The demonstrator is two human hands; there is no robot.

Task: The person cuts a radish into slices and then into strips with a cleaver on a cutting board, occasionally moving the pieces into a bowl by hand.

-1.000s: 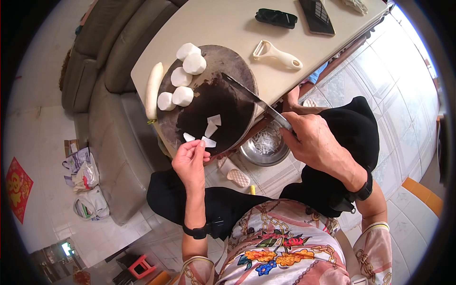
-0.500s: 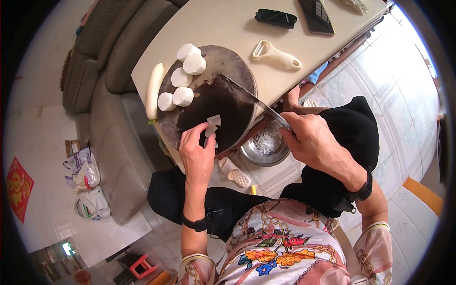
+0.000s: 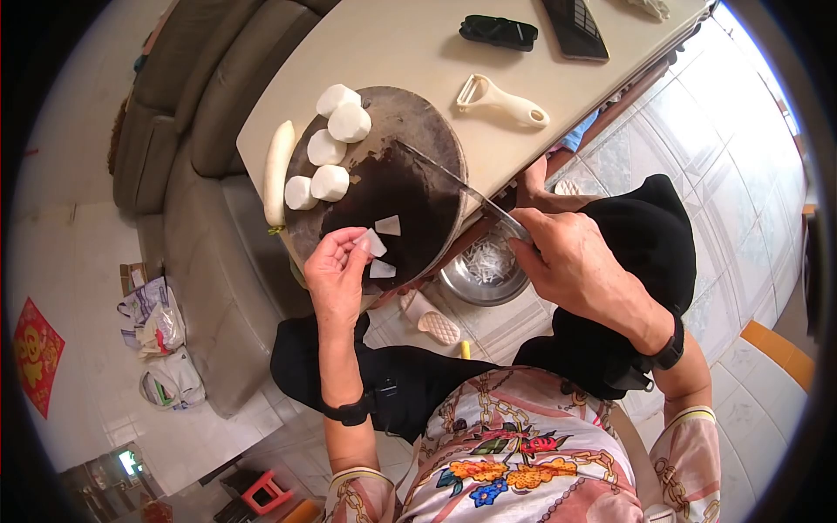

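Note:
My left hand (image 3: 340, 266) pinches a thin white radish slice (image 3: 376, 244) over the lower left of the round, dark, wet cutting board (image 3: 427, 131). Two more loose slices lie on the board beside those fingers, one flat slice (image 3: 388, 226) above and another below. In my right hand (image 3: 571, 261) is the handle of a kitchen knife (image 3: 462, 186), its blade reaching across the board's right half and pointing up-left. Several peeled white radish chunks (image 3: 330, 183) are grouped along the board's upper left. A whole long white radish (image 3: 279, 174) lies beside the board's left edge.
A metal bowl (image 3: 482, 295) holding white shreds sits below the table's edge. On the cream table (image 3: 410, 52) are a white peeler (image 3: 504, 103), a black case (image 3: 499, 33) and a phone (image 3: 574, 28). A grey sofa (image 3: 209, 261) stands at left; another person's foot (image 3: 534, 179) shows beneath.
My left hand has shifted slightly left and turned, drawing one radish slice away from the others, which now lie apart on the board. My right hand and the knife stay nearly still.

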